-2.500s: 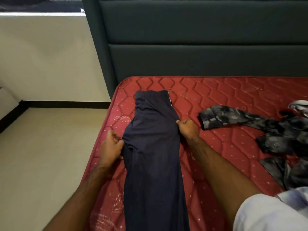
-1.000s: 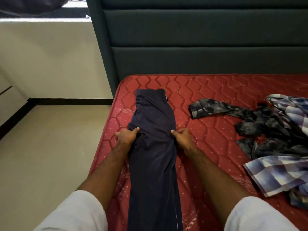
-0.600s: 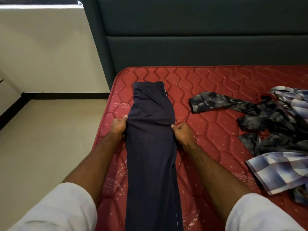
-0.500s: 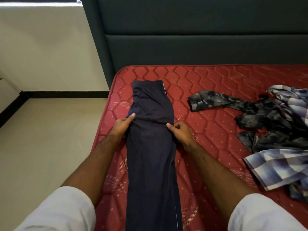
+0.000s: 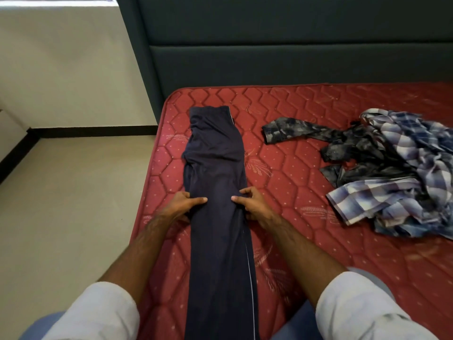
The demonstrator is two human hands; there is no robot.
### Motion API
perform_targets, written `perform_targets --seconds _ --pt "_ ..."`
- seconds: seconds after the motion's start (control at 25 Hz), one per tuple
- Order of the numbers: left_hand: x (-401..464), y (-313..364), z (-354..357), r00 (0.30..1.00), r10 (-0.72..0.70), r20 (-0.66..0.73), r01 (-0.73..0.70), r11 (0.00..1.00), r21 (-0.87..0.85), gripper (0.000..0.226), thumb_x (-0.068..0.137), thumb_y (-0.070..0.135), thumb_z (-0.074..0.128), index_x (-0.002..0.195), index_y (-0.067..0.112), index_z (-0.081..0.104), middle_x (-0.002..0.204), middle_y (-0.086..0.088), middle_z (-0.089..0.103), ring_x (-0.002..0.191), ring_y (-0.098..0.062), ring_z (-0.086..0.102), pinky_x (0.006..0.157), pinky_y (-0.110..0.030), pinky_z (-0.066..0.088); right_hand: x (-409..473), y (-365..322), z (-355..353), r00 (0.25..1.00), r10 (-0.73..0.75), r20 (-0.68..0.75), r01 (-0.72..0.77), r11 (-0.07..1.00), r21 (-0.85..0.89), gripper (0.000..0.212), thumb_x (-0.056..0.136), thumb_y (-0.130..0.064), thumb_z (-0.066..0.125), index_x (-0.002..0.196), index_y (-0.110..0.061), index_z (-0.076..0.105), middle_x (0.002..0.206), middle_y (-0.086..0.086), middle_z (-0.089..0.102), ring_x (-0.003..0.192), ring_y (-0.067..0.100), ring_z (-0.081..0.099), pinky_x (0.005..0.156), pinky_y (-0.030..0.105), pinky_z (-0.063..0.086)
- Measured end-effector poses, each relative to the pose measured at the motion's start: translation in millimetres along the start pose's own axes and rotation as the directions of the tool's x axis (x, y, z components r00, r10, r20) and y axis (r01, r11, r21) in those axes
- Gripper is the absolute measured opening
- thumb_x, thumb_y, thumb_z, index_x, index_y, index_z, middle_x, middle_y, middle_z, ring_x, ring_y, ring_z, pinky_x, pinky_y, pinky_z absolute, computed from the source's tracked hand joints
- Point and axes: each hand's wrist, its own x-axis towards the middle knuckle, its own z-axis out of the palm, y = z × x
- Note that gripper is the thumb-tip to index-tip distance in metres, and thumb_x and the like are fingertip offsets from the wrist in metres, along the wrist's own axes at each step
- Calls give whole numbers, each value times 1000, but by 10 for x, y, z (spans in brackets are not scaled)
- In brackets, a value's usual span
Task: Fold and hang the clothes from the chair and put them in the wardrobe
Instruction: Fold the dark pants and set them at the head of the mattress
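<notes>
Navy trousers (image 5: 215,192) lie flat on the red mattress (image 5: 306,168), long axis 12-to-6, waistband at 12; left hand (image 5: 182,203) pinches the 9 o'clock edge, right hand (image 5: 252,202) the 3 o'clock edge, both equally near at mid-length, likely the fold line.

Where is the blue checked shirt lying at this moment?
In the head view the blue checked shirt lies crumpled at the right side of the red mattress, touching the dark patterned garment, apart from the navy trousers.
</notes>
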Motion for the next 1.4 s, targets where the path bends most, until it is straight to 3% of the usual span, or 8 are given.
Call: perform_targets --seconds 0.2,0.4,0.6,0.76,0.92,1.08,1.28,1.4 --pt "-571 -343 208 999 35 22 -32 995 -91 16 97 13 67 85 3 64 51 4 66 42 -7 62 39 -21 47 -330 132 30 999 30 -21 -34 983 -181 32 91 -22 74 68 -18 53 56 -3 47 51 11 44 47 22 36" --pt "-691 -633 117 986 17 -166 -75 932 -353 24 97 26 68 101 3 72 97 -17 76 82 -29 71 83 -50 59 -510 272 -33 987 0 -163 -5 999 -34 37 103 -15 53 67 -16 45 60 5 53 49 16 49 43 25 45" --pt "-837 -544 180 994 55 -98 -76 970 -230 11 99 24 65 94 14 67 83 -4 71 70 -18 66 49 -26 53 -645 360 31 988 -67 -143 31 970 -243 45 74 -54 78 66 -22 47 58 -6 57 55 17 54 53 28 38" --pt "-824 -578 185 996 54 -68 -68 971 -230 15 98 25 66 98 10 67 84 -9 70 67 -20 65 50 -28 52 -696 370 32 969 -155 -192 74 924 -375 34 85 -36 75 73 -22 46 68 -4 58 69 19 55 64 34 40" --pt "-840 -603 194 995 53 -85 -69 976 -206 20 99 30 65 91 12 65 72 -2 68 59 -15 64 51 -33 56 -656 504 -98 973 -77 -216 36 982 -187 34 89 -39 69 74 -22 44 65 -1 51 59 17 49 68 47 53" --pt "-980 -580 217 996 33 -81 -46 986 -162 29 100 30 63 78 13 57 40 12 54 38 -3 55 48 -27 51 -899 550 -104 990 -95 -108 69 971 -230 24 91 -21 72 75 -19 54 62 -1 56 55 14 49 57 29 41" --pt "-1124 -717 231 999 23 -28 -27 992 -123 22 98 32 66 98 10 63 74 -4 63 64 -18 62 62 -37 57 -1108 572 -44 999 13 -32 -21 965 -262 22 91 -2 66 78 -13 52 64 3 53 55 13 46 42 19 37" --pt "-1219 -813 209 998 14 -55 -25 978 -208 23 100 33 62 103 10 64 92 -11 69 74 -22 66 57 -36 57 -1122 566 -52 994 -9 -113 -24 958 -285 31 90 -9 67 69 -16 45 65 4 51 61 19 48 59 28 40"
